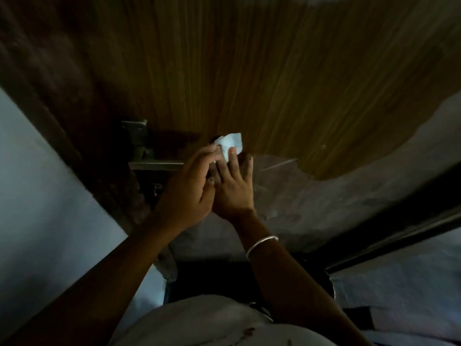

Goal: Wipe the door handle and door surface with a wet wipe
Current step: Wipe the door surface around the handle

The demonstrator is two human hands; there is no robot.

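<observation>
Wet wipe (231,143): small, white, crumpled, raised in front of wooden door (262,71), just right of lever door handle (156,166), at the boundary between brown grained veneer and grey peeled patch (324,196). Cannot tell whether touching the door face. Left hand (187,191): fingers curled, tips pinching the left edge of the wipe. Right hand (234,191): fingers stretched straight and slightly spread, one fingertip lying over the lower edge of the wipe; thumb hidden behind left hand, so grip on that side not determinable. Hands overlapping, left in front of right. Silver bangle (262,245) on right wrist. Metal latch plate (134,133) above the handle, near the dark door edge. Pale bluish wall (37,196) at left. Light garment (212,325) at bottom of view. Lighting dim; detail around handle base not resolvable.
</observation>
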